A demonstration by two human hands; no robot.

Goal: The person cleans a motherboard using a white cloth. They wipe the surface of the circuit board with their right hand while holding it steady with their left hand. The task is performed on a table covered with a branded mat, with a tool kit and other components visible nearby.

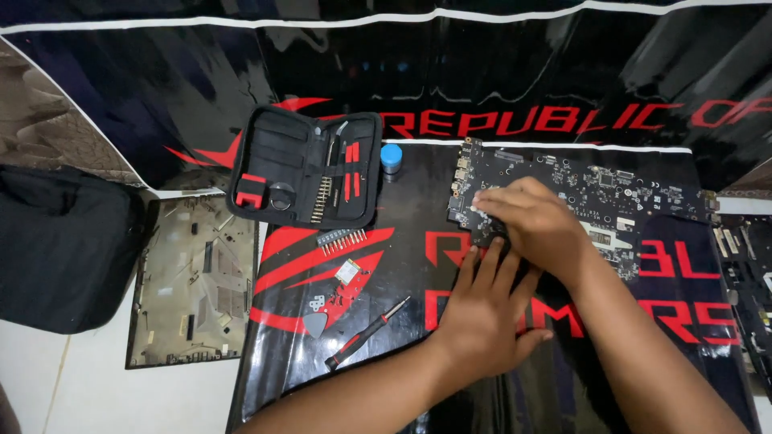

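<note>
A black laptop motherboard [595, 189] lies flat at the back right of a glossy black and red mat [402, 265]. My right hand [527, 221] rests on the board's left end, fingers curled down on it. My left hand [482, 309] lies just in front of it, fingers spread, fingertips reaching the board's near edge under my right hand. Neither hand clearly grips anything. To the left on the mat lie a black and red screwdriver [366, 333], a small green circuit card [348, 272] and a row of metal driver bits [342, 239].
An open black tool case [305, 167] with red-handled tools lies at the mat's back left, a small blue-capped jar [391, 157] beside it. A laptop bottom cover [193, 277] lies on the floor at left, next to a black bag [64, 245]. More parts [744, 257] sit at right.
</note>
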